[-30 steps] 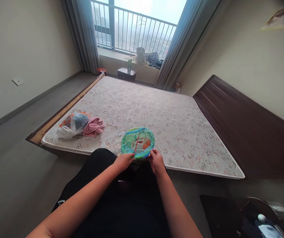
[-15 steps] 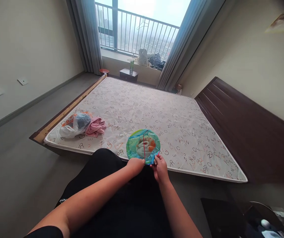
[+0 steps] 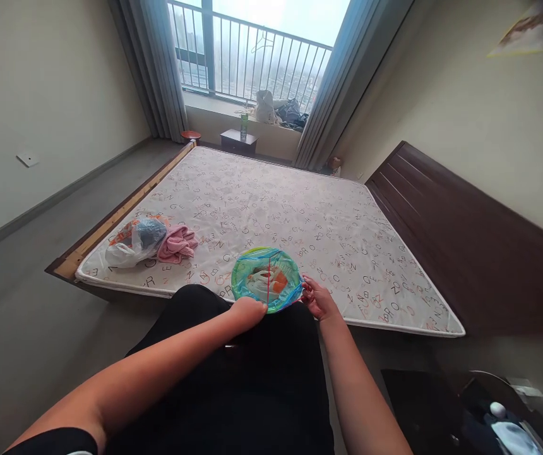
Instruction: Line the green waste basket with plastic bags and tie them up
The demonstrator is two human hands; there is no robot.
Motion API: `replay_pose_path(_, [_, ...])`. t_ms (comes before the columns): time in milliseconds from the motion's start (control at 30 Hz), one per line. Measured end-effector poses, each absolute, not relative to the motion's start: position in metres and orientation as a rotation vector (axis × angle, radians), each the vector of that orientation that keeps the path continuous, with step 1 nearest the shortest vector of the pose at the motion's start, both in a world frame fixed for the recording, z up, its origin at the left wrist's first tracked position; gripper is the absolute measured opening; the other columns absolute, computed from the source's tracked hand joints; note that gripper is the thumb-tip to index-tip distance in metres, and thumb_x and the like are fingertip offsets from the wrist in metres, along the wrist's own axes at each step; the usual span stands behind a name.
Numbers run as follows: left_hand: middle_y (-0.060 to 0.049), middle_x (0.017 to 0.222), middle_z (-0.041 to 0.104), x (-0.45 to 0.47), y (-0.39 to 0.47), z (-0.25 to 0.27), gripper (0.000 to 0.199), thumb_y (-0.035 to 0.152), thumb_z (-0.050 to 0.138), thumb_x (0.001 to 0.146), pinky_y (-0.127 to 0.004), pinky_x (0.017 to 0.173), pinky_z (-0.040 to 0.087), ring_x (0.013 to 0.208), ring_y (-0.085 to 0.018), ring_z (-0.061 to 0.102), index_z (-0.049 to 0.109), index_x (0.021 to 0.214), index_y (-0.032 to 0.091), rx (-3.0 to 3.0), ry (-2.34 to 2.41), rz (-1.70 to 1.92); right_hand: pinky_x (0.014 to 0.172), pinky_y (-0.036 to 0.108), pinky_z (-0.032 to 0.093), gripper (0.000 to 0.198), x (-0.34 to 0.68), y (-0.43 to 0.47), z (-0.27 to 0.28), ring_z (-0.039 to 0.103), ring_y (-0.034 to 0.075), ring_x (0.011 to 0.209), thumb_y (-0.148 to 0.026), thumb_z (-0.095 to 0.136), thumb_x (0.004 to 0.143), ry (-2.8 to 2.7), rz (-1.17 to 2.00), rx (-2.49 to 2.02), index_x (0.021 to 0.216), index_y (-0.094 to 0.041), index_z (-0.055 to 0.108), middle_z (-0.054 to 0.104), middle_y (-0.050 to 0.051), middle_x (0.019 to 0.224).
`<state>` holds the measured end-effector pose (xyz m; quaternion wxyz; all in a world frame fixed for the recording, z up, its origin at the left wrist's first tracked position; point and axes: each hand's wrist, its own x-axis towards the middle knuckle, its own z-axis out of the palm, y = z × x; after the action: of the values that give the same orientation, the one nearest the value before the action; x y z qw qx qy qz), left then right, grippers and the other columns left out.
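A round green bin point(image 3: 238, 268) stands at the mattress's near edge, in front of my knees. It is lined with a translucent blue-green trash bag point(image 3: 295, 292), with white and orange refuse inside. A thin red drawstring point(image 3: 268, 278) crosses the opening from the far rim to the near one. My left hand point(image 3: 250, 309) is closed at the near rim, where the string's near end meets its fingers. At the right rim, my right hand point(image 3: 317, 299) has bent fingers pinching the bag's edge. Its fingertips are partly hidden.
The mattress point(image 3: 347, 253) fills the middle. On its left lie a clear plastic bag point(image 3: 129, 243) and a pink cloth point(image 3: 177, 243). A dark headboard point(image 3: 442, 221) rises at right. A small bedside table point(image 3: 237, 140) holding a green bottle point(image 3: 244, 127) stands by the window.
My right hand has moved from the near-right rim outward to the right, drawing the bag's edge with it. The left hand stays at the near rim. The view has shifted slightly.
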<state>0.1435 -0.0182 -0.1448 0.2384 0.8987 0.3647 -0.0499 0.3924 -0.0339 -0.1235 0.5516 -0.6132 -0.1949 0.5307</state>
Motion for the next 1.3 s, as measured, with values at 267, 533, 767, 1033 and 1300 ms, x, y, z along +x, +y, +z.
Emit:
replay_pose_path(267, [-0.013,0.082,0.074,0.110,0.022,-0.130,0.022,0.011,0.055,0.092,-0.040,0.077,0.055,0.082,-0.031,0.073,0.076,0.098,0.015,2.627,0.895,-0.349,0.059,0.028,0.038,0.011,0.323,-0.033,-0.130,0.056,0.019,0.064,-0.030,0.062,0.078,-0.897,0.937,-1.717,0.083,-0.021,0.067,0.063,0.001,0.067])
replay_pose_path(533, [-0.012,0.084,0.075,0.114,0.018,-0.136,0.018,0.018,0.061,0.091,-0.032,0.069,0.049,0.079,-0.027,0.071,0.077,0.099,0.016,2.584,0.928,-0.105,0.068,0.030,0.037,0.026,0.262,-0.073,-0.111,0.060,0.021,0.072,-0.029,0.048,0.095,-1.717,0.765,-1.716,0.114,-0.025,0.066,0.066,0.002,0.079])
replay_pose_path(767, [0.002,0.059,0.055,0.064,0.050,-0.112,0.036,0.049,0.060,0.092,-0.026,0.056,0.037,0.056,-0.015,0.051,0.066,0.072,0.019,1.711,1.125,0.712,0.046,0.021,0.035,0.045,0.324,-0.067,-0.080,0.029,0.007,0.044,-0.042,0.077,0.078,-0.627,1.192,-1.217,0.115,-0.025,0.058,0.037,-0.013,0.056])
replay_pose_path(1033, [-0.004,0.106,0.072,0.026,0.064,-0.057,0.033,0.048,0.080,0.077,-0.031,0.083,0.053,0.103,-0.019,0.066,0.062,0.079,0.020,0.691,0.844,1.444,0.069,0.026,0.054,0.051,0.361,-0.075,-0.023,0.059,0.009,0.070,-0.033,0.083,0.074,-0.492,1.219,-0.972,0.120,-0.030,0.061,0.067,-0.003,0.094])
replay_pose_path(1300, [-0.006,0.098,0.078,0.057,0.062,-0.013,0.034,0.049,0.074,0.087,-0.043,0.104,0.048,0.106,-0.023,0.072,0.073,0.108,0.023,0.838,0.758,1.530,0.060,0.029,0.042,0.031,0.336,-0.061,-0.001,0.051,0.014,0.058,-0.043,0.058,0.091,-1.144,0.542,-1.650,0.111,-0.022,0.069,0.060,-0.002,0.069])
